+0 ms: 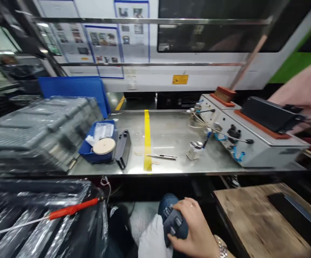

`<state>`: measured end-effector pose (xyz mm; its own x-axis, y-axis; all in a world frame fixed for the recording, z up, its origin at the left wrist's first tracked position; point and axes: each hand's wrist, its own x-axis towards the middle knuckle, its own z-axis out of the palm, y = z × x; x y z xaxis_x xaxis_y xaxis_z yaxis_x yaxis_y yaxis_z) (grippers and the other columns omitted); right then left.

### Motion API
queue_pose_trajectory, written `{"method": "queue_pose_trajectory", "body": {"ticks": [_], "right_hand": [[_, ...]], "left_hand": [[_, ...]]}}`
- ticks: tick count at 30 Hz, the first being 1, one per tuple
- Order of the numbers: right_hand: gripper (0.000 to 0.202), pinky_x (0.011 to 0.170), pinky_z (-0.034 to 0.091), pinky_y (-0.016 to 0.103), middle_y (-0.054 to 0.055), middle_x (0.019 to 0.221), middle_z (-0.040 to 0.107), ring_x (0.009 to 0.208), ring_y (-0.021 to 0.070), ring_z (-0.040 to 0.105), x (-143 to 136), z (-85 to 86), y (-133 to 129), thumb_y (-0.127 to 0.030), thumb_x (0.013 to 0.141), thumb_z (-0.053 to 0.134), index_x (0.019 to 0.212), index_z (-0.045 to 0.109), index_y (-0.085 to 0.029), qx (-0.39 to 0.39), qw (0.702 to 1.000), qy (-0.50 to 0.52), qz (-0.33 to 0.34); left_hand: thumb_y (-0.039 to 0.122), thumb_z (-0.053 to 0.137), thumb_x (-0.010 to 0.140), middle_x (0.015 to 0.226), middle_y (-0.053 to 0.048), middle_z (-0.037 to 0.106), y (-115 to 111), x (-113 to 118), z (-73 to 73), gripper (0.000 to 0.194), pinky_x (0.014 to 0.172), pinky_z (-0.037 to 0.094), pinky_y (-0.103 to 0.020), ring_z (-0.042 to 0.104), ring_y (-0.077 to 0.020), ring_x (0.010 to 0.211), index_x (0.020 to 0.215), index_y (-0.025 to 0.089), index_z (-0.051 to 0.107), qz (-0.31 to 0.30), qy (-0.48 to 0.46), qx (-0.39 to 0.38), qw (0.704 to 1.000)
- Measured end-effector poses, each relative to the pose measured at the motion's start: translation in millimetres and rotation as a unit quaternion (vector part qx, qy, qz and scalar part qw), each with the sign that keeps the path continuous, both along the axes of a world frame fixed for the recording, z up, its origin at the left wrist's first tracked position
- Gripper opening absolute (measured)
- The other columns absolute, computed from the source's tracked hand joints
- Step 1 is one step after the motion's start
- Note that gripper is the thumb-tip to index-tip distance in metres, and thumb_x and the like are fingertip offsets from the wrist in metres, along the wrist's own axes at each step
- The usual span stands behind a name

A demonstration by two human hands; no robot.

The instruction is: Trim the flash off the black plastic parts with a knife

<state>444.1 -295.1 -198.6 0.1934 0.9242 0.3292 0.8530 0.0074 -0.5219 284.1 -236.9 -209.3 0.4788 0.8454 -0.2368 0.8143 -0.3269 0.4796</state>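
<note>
Low in the head view, just right of centre, my right hand (pixel 194 227) grips a small dark plastic part (pixel 174 223) between thumb and fingers, over my lap. My left hand (pixel 154 238), in a white glove, is against the part's left side; its fingers are hidden or blurred. On the metal table beyond lie a silver pen-like tool (pixel 163 156), a yellow tape strip (pixel 147 139) and a dark block-shaped part (pixel 123 148).
A blue bin (pixel 97 157) holding a round cream disc (pixel 104 146) stands left of the dark block. A grey machine (pixel 268 152) occupies the table's right. A red-handled tool (pixel 73 209) lies over plastic-wrapped parts at lower left. A wooden board (pixel 241 215) is at lower right.
</note>
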Motion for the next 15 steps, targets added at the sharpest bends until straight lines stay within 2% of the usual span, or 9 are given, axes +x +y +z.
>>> {"method": "queue_pose_trajectory", "body": {"ticks": [2,5,6,7,11,13,15], "right_hand": [[0.053,0.091,0.053,0.038,0.001,0.100,0.073,0.092,0.0226,0.068,-12,11.0,24,-0.047,0.061,0.084,0.108,0.068,-0.027,-0.020,0.996,-0.020,0.080],[0.027,0.081,0.054,0.033,0.000,0.097,0.074,0.088,0.0186,0.069,11,15.1,71,-0.045,0.084,0.074,0.103,0.071,-0.026,-0.054,0.991,-0.056,0.110],[0.018,0.083,0.053,0.035,0.001,0.094,0.073,0.088,0.0182,0.068,26,13.5,91,-0.040,0.092,0.066,0.097,0.071,-0.023,-0.064,0.991,-0.069,0.097],[0.019,0.084,0.053,0.037,0.002,0.092,0.072,0.086,0.0177,0.067,43,10.6,112,-0.037,0.096,0.062,0.093,0.069,-0.020,-0.074,0.991,-0.082,0.077],[0.023,0.091,0.053,0.043,0.005,0.105,0.068,0.097,0.0198,0.065,98,-10.3,189,-0.039,0.096,0.065,0.101,0.066,-0.016,-0.101,0.988,-0.118,-0.019],[0.030,0.086,0.053,0.038,0.005,0.097,0.068,0.091,0.0170,0.066,113,-20.7,210,-0.041,0.103,0.052,0.098,0.068,-0.016,-0.112,0.985,-0.124,-0.035],[0.034,0.076,0.052,0.033,0.002,0.080,0.065,0.074,0.0139,0.063,125,-28.1,218,-0.045,0.101,0.054,0.089,0.068,-0.017,-0.105,0.987,-0.119,-0.035]], "left_hand": [[0.025,0.058,0.084,0.116,-0.016,0.074,3,-10,6.4,0.039,0.093,0.054,-0.043,0.070,-0.0346,0.111,0.121,0.017,0.069,0.068,0.041,-0.102,0.992],[0.033,0.064,0.083,0.105,-0.011,0.077,9,-46,18.1,0.031,0.091,0.053,-0.040,0.072,-0.0312,0.106,0.111,0.021,0.067,0.191,-0.022,-0.214,0.958],[0.032,0.065,0.082,0.106,-0.010,0.078,10,-60,21.3,0.031,0.092,0.053,-0.038,0.072,-0.0286,0.106,0.111,0.020,0.066,0.233,-0.066,-0.231,0.942],[0.030,0.065,0.081,0.107,-0.010,0.077,9,-72,24.1,0.031,0.094,0.053,-0.036,0.072,-0.0263,0.106,0.110,0.019,0.067,0.267,-0.112,-0.240,0.927],[0.032,0.067,0.081,0.115,-0.009,0.076,1,-102,35.9,0.037,0.100,0.052,-0.037,0.070,-0.0256,0.110,0.114,0.017,0.070,0.334,-0.244,-0.251,0.875],[0.033,0.069,0.081,0.114,-0.006,0.076,-5,-107,44.2,0.036,0.100,0.053,-0.036,0.070,-0.0249,0.109,0.114,0.019,0.071,0.342,-0.305,-0.256,0.852],[0.034,0.070,0.081,0.107,-0.004,0.078,-9,-108,52.4,0.032,0.096,0.055,-0.034,0.072,-0.0239,0.103,0.109,0.020,0.073,0.351,-0.344,-0.259,0.832]]}}
